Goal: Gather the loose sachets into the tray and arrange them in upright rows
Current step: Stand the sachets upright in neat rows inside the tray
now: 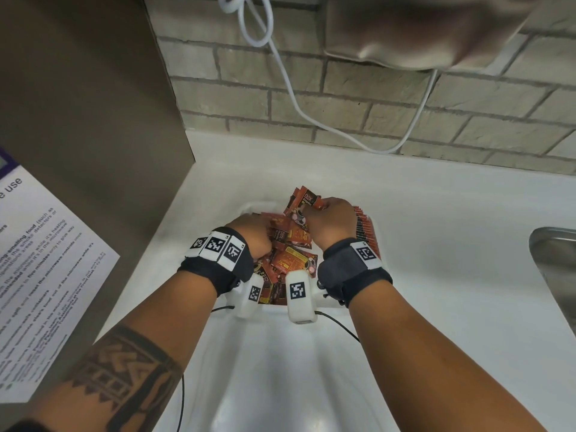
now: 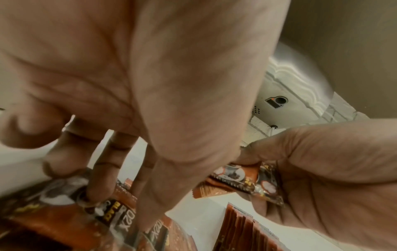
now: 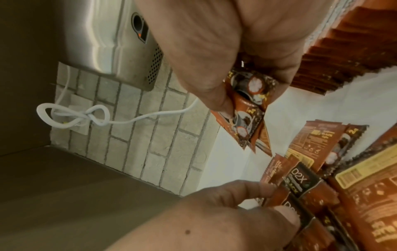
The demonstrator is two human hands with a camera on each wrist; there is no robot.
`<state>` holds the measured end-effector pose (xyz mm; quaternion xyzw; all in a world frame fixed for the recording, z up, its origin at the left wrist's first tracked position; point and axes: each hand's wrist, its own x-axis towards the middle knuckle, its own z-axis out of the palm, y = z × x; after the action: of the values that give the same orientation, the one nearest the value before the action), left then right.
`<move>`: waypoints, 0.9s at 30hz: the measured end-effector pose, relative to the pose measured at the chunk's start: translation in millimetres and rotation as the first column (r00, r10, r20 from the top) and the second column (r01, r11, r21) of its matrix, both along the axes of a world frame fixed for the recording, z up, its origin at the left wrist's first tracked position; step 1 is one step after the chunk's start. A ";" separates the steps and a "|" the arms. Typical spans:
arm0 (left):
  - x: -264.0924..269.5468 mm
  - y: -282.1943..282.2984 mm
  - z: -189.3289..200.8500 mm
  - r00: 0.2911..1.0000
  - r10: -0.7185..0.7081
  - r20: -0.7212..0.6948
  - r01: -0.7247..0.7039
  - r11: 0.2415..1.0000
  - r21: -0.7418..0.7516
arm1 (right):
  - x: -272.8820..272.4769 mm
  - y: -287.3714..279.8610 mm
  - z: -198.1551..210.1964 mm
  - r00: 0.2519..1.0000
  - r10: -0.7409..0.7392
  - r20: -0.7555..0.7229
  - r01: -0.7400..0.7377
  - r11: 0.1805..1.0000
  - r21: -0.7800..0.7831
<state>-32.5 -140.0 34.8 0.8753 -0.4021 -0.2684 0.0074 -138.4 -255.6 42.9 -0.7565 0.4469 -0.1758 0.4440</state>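
Note:
A white tray (image 1: 253, 207) on the white counter holds a heap of orange-brown sachets (image 1: 288, 260). Along the tray's right side stands an upright row of sachets (image 1: 366, 232), also seen in the left wrist view (image 2: 242, 229) and the right wrist view (image 3: 343, 51). My right hand (image 1: 324, 213) is above the tray's far end and grips a small bunch of sachets (image 3: 247, 105) between thumb and fingers. My left hand (image 1: 255, 235) is down in the heap on the left, pinching a sachet (image 3: 279, 191); its fingertips (image 2: 92, 195) press among the loose ones.
A brown appliance wall with a printed notice (image 1: 46, 275) rises close on the left. A white cable (image 1: 293, 98) hangs on the brick wall behind, under a steel appliance (image 1: 420, 29). A metal sink (image 1: 554, 266) lies at the right edge.

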 end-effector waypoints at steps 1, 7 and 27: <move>-0.8 -0.7 0.8 1.000 0.000 0.004 0.000 1.000 0.009 | -1.9 -1.6 1.5 1.000 -0.013 0.012 0.013 1.000 0.010; -6.2 -6.5 6.6 0.997 -0.032 0.068 0.035 0.999 -0.041 | -13.7 -15.5 16.5 0.997 -0.058 0.057 0.054 0.996 0.076; -48.3 -26.1 34.0 0.366 0.039 -0.930 -0.750 0.604 -0.270 | -53.8 -23.3 28.3 0.967 -0.042 0.250 -0.086 0.874 0.479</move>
<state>-80.8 -166.1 68.9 0.6227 -0.1603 -0.4892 0.5892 -192.3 -278.9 71.3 -0.5970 0.4078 -0.1477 0.6749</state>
